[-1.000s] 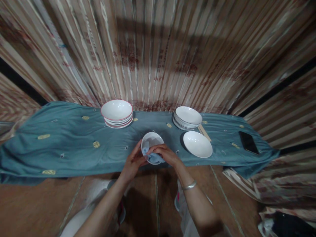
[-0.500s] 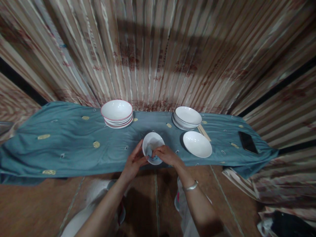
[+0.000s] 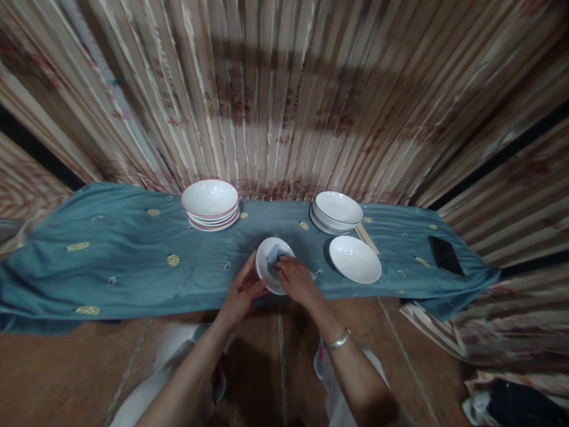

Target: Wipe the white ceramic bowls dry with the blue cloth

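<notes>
A small white bowl [image 3: 272, 286] is held tilted over the front of the table, its inside facing me. My left hand [image 3: 242, 290] grips its left rim, thumb in front and fingers behind. Inside the bowl, a light blue cloth [image 3: 272, 255] is bunched against the wall. My right hand [image 3: 297, 280] has its fingers closed on that cloth, and a corner of it pokes out by the right side of the hand. To the right lies a white shallow dish [image 3: 354, 260], apart from both hands.
Red-rimmed white bowls [image 3: 210, 200] are stacked at the back left, dark-rimmed white dishes [image 3: 338, 209] at the back right. Wooden chopsticks [image 3: 367, 239] lie beside those dishes. A black phone [image 3: 446, 256] rests on the right of the teal tablecloth [image 3: 137, 261]. Curtains [image 3: 275, 107] hang behind.
My right hand has moved the cloth from the bowl's lower part up to its upper part. The left hand keeps its hold on the rim.
</notes>
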Demonstrator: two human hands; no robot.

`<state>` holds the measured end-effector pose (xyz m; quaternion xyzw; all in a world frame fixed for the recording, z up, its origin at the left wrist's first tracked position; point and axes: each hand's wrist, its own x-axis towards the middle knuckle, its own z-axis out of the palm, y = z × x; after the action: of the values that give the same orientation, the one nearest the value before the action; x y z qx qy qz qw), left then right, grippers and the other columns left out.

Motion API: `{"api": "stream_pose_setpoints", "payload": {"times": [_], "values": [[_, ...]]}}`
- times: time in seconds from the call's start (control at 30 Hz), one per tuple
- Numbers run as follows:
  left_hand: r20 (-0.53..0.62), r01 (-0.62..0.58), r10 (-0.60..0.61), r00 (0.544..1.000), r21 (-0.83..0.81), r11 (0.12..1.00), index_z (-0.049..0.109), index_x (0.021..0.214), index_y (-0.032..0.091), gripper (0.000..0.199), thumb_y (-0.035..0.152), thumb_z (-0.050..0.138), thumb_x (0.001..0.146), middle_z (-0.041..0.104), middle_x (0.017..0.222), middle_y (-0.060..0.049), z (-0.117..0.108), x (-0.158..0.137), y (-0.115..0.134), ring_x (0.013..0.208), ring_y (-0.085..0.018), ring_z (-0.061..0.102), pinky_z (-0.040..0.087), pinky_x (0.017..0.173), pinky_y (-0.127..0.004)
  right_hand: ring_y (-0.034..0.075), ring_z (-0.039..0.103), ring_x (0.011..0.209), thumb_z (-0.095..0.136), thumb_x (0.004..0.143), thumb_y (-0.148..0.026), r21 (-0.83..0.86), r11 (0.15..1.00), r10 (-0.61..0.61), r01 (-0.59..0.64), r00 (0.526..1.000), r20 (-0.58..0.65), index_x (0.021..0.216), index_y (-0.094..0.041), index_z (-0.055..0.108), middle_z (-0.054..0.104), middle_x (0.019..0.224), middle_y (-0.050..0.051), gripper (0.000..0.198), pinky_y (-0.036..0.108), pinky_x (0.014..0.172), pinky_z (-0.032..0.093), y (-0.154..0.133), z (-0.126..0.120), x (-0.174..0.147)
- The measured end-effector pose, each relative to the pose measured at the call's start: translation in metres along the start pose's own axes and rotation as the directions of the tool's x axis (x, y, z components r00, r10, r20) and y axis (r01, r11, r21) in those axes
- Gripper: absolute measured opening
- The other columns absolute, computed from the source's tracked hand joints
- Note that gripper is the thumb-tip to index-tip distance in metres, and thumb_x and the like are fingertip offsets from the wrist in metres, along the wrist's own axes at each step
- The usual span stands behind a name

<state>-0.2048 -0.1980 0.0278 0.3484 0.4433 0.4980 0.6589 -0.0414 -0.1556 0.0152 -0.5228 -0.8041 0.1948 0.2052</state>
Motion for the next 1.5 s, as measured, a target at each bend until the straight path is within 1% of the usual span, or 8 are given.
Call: {"api": "stream_pose_setpoints", "payload": {"times": [0.13,0.37,0.67,0.9,1.1,1.23,1.37,1.5], "values": [[-0.004,0.001,-0.002,1.000,-0.015,1.000,0.036,0.145,0.033,0.088,0.031,0.077,0.066,0.045,0.147,-0.007,0.000,0.001,0.000,0.126,-0.034,0.050,0.054,0.091,-0.047,0.023,0.053,0.120,0.041,0.086,-0.009,0.042,0.998,-0.036,0.037,0.998,-0.044,0.111,-0.015,0.065,0.061,0.121,0.014,0.036,0.040,0.106,0.040,0.001,0.007,0.000],[-0.020,0.003,-0.003,1.000,-0.042,0.999,0.034,0.146,0.033,0.091,0.031,0.078,0.066,0.042,0.149,-0.008,-0.001,0.002,-0.003,0.126,-0.035,0.050,0.054,0.090,-0.047,0.023,0.039,0.135,0.043,0.091,-0.020,0.257,0.966,-0.020,0.032,0.999,-0.051,0.129,-0.016,0.056,0.047,0.142,0.013,0.040,0.044,0.115,0.029,0.008,0.018,0.009],[-0.017,-0.001,0.000,1.000,-0.039,0.999,0.035,0.145,0.033,0.090,0.031,0.078,0.066,0.044,0.148,-0.009,-0.003,0.002,-0.004,0.124,-0.035,0.052,0.054,0.090,-0.048,0.020,0.040,0.136,0.044,0.092,-0.035,0.622,0.783,-0.032,0.000,0.999,0.041,0.126,-0.022,0.060,0.046,0.145,0.006,0.040,0.038,0.115,0.027,0.006,0.016,0.015],[-0.010,0.006,-0.007,1.000,-0.049,0.999,0.033,0.146,0.032,0.091,0.031,0.078,0.066,0.043,0.149,-0.009,-0.002,0.002,-0.004,0.126,-0.034,0.050,0.054,0.091,-0.046,0.019,0.052,0.122,0.050,0.087,-0.036,0.772,0.630,-0.050,-0.079,0.989,0.141,0.108,-0.025,0.071,0.060,0.128,0.004,0.031,0.034,0.109,0.033,0.001,0.004,0.015],[-0.024,0.011,-0.012,1.000,-0.047,0.999,0.034,0.146,0.033,0.093,0.031,0.079,0.064,0.044,0.148,-0.009,-0.003,0.002,-0.005,0.125,-0.034,0.051,0.054,0.090,-0.046,0.019,0.060,0.098,0.053,0.084,-0.038,0.794,0.575,-0.002,-0.198,0.970,0.244,0.097,-0.023,0.074,0.069,0.104,0.002,0.028,0.032,0.096,0.042,-0.002,-0.004,0.014],[-0.026,0.012,-0.013,1.000,-0.045,0.999,0.035,0.145,0.032,0.093,0.031,0.080,0.064,0.046,0.147,-0.009,-0.003,0.002,-0.005,0.124,-0.034,0.052,0.054,0.089,-0.046,0.016,0.060,0.087,0.055,0.084,-0.036,0.783,0.583,-0.009,-0.217,0.962,0.273,0.089,-0.022,0.074,0.069,0.089,0.000,0.024,0.029,0.087,0.044,-0.001,-0.007,0.015],[-0.017,0.007,-0.008,1.000,-0.043,0.999,0.036,0.145,0.032,0.091,0.031,0.079,0.065,0.047,0.146,-0.009,-0.003,0.001,-0.004,0.123,-0.034,0.053,0.055,0.088,-0.045,0.014,0.056,0.073,0.056,0.082,-0.037,0.736,0.625,0.001,-0.261,0.943,0.333,0.082,-0.019,0.072,0.066,0.079,-0.001,0.024,0.025,0.072,0.044,0.001,-0.010,0.016],[-0.013,0.001,-0.001,1.000,-0.048,0.999,0.037,0.145,0.031,0.092,0.031,0.080,0.064,0.050,0.143,-0.009,-0.003,0.001,-0.004,0.122,-0.034,0.054,0.055,0.089,-0.046,0.010,0.047,0.061,0.056,0.082,-0.039,0.688,0.684,-0.036,-0.243,0.931,0.364,0.077,-0.016,0.070,0.058,0.066,-0.003,0.028,0.023,0.063,0.040,0.004,-0.010,0.016]]}}
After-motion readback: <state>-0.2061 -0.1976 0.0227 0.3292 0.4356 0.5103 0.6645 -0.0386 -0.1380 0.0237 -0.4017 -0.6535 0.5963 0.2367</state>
